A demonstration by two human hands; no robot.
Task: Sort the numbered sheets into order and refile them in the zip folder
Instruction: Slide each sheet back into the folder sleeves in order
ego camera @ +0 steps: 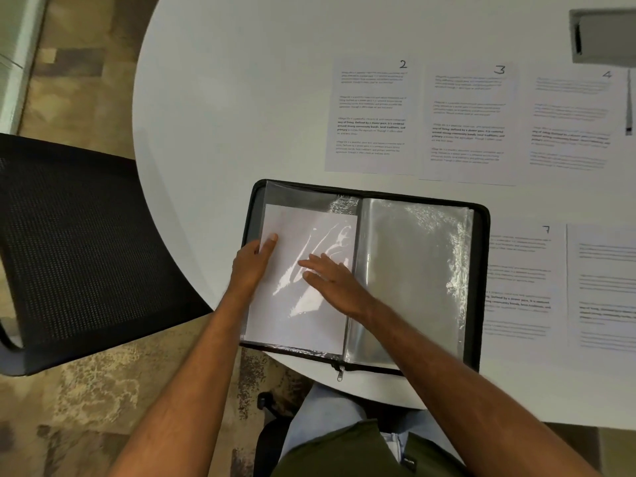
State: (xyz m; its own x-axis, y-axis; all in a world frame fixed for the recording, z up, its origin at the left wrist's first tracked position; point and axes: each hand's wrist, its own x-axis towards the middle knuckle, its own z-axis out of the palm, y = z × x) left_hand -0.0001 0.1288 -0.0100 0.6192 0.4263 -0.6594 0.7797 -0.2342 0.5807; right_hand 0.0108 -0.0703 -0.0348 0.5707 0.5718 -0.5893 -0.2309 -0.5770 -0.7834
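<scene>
Lying open at the near edge of the round white bench (220, 98), the black zip folder (480, 287) shows two spreads of clear plastic sleeves. A white sheet (296, 321) sits inside the left sleeve, blank side up, with its top edge short of the sleeve's top. The left hand (253, 261) holds the outer left edge of that sleeve, thumb on top of the plastic and the other fingers hidden under the edge. The right hand (332, 278) lies flat on the same sleeve, fingers straight and spread, pressing on the sheet and gripping nothing. The right sleeve (413, 270) is clear and shiny with glare. The zip pull (340, 372) hangs over the bench edge at the folder's spine.

Beyond the folder, three printed sheets lie in a row: sheet 2 (371, 118), sheet 3 (468, 125) and sheet 4 (571, 125), side by side and close together. To the right of the folder lies sheet 7 (519, 287), its left edge tucked under the folder's rim, and beside it another printed sheet (605, 290) cut off by the frame, its number out of view. A grey box (602, 36) stands at the far right corner, and a dark pen (629, 105) lies beside sheet 4. A black mesh chair (79, 249) stands left of the bench on patterned carpet (86, 401).
</scene>
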